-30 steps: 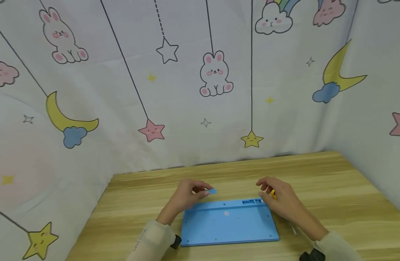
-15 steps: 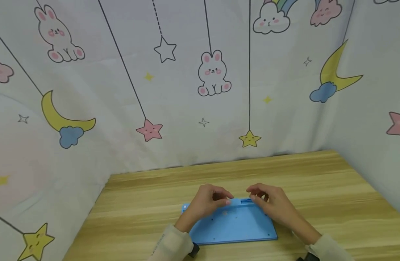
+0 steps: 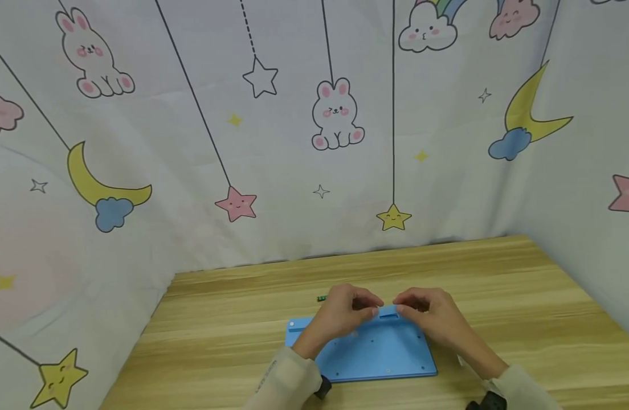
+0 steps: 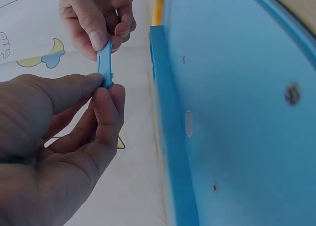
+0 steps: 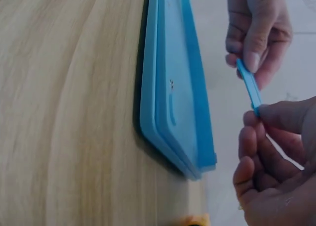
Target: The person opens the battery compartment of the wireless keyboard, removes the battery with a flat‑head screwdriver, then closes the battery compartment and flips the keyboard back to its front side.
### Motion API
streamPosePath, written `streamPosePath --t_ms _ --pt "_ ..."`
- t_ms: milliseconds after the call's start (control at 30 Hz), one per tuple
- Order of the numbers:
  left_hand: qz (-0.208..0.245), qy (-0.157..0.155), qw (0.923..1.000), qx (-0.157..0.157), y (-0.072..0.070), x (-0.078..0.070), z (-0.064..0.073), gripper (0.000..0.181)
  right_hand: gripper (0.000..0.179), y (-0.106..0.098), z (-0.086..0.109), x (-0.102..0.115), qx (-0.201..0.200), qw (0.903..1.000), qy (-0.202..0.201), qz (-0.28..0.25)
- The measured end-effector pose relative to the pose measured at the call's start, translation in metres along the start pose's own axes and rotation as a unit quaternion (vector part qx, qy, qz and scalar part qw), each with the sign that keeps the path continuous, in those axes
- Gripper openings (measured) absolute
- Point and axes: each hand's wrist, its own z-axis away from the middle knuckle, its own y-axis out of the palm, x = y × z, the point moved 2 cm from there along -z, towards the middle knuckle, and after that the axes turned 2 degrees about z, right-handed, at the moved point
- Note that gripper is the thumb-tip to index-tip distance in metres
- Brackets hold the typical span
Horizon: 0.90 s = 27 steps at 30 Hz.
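A small, narrow blue battery cover [image 4: 105, 63] is raised off the keyboard, pinched at both ends. My left hand [image 3: 340, 313] grips one end between thumb and fingertips. At the other end, the thumb and fingers of my right hand [image 3: 435, 316] pinch it. Underneath, a blue keyboard [image 3: 376, 356] lies underside up, with several screws and a raised strip along its far edge. The hands hover over that strip, toward its right part. In the right wrist view the cover [image 5: 251, 87] is seen apart from the keyboard [image 5: 182, 77].
Behind my left hand, a small green battery [image 3: 322, 298] lies on the wooden table [image 3: 232, 319]. Something yellow with a black end [image 4: 158, 8] stands past the keyboard's corner. A printed cloth [image 3: 294, 228] hangs behind the table and along both sides.
My left hand has carried the battery cover rightward over the keyboard's far strip. My right hand has shifted slightly left and now pinches it too. The green battery has come into view.
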Motion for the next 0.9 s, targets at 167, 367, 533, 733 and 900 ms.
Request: streamPosePath --t_ms 167,367,533,733,900 --pt "-0.026 0.013 0.9996 -0.005 0.009 0.003 -0.008 0.012 0.011 -0.004 0.001 -0.004 -0.009 0.9997 0.015 0.017" --pt "-0.061 0.016 0.9979 -0.011 0.015 0.004 -0.012 0.010 0.009 0.000 -0.001 -0.008 -0.010 0.9984 0.019 0.053" --pt "-0.077 0.014 0.9969 -0.014 0.018 0.007 -0.014 0.010 0.009 0.004 -0.003 -0.012 -0.005 0.9979 0.011 0.064" --pt "-0.067 0.019 0.9974 -0.017 0.022 0.009 -0.016 0.011 0.006 0.003 -0.001 -0.015 -0.026 0.9959 0.000 0.087" --pt "-0.066 0.024 0.9973 -0.021 0.026 0.009 -0.017 0.011 0.004 0.001 0.000 -0.017 -0.034 0.9940 0.001 0.104"
